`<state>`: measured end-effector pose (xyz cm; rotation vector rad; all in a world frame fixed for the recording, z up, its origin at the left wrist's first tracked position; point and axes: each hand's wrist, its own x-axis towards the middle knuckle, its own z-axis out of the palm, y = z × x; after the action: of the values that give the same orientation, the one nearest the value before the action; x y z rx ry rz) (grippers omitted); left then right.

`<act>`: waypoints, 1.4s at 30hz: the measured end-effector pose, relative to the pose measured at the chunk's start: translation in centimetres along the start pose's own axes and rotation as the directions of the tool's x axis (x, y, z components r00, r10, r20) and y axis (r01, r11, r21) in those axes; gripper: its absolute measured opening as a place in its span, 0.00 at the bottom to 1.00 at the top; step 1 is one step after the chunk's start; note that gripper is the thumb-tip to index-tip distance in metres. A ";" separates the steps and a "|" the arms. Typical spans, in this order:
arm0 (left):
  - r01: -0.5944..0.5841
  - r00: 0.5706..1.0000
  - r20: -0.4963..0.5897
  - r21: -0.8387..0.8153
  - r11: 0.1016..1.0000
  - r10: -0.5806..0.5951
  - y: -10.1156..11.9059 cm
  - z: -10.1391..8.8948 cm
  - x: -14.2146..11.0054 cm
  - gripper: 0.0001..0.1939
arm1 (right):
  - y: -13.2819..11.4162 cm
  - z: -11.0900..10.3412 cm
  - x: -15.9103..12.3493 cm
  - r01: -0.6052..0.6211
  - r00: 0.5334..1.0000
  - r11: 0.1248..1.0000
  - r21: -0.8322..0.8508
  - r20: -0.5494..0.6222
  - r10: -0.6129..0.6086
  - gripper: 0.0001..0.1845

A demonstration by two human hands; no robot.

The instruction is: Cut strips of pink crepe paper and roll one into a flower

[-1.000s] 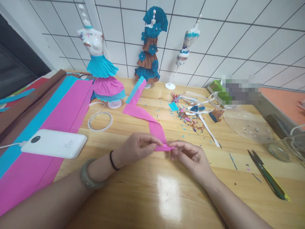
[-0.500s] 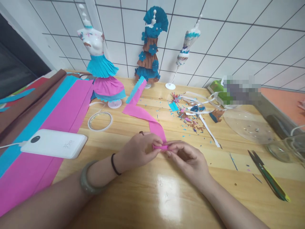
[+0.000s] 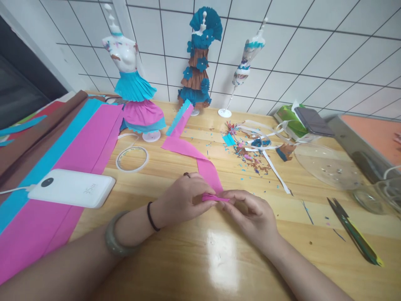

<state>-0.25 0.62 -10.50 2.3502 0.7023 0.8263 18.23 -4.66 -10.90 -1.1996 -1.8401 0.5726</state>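
A long pink crepe paper strip [image 3: 209, 172] runs from the back of the table toward me, its far end edged in blue. Its near end is gathered into small stacked folds, pinched between my two hands. My left hand [image 3: 186, 195] is closed on the left end of the folds, thumb below and fingers above. From the other side, my right hand [image 3: 252, 213] grips the right end between thumb and fingertips. Both hands are just above the wooden table [image 3: 175, 259]. The fingers partly hide the folded part.
Left are crepe paper sheets [image 3: 78, 142], a white power bank [image 3: 72, 188] and a tape roll [image 3: 132, 159]. Behind stand a mannequin in a blue and pink skirt [image 3: 134, 85], another in ruffles [image 3: 199, 69], and a bare one [image 3: 242, 69]. Right are paper scraps [image 3: 247, 150] and snips [image 3: 355, 234].
My right hand has shifted slightly right and down. More of the pink folded end shows between my fingers, and its layers are visible. The left hand has hardly moved.
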 end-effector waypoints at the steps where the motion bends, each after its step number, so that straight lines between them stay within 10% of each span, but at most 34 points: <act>1: 0.010 1.000 -0.005 -0.014 1.000 -0.010 -0.1 0.1 -0.1 0.05 | 0.0 0.0 0.0 0.017 1.000 1.000 -0.008 0.005 -0.017 0.04; 42: -0.032 0.999 -0.027 -0.038 0.999 0.031 -0.1 0.1 -0.1 0.06 | 0.4 0.1 0.4 0.036 0.995 0.992 0.118 0.086 -0.046 0.09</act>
<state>-0.30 0.59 -10.70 2.3250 0.6555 0.8785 18.28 -4.09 -11.10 -1.0723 -1.8744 0.7102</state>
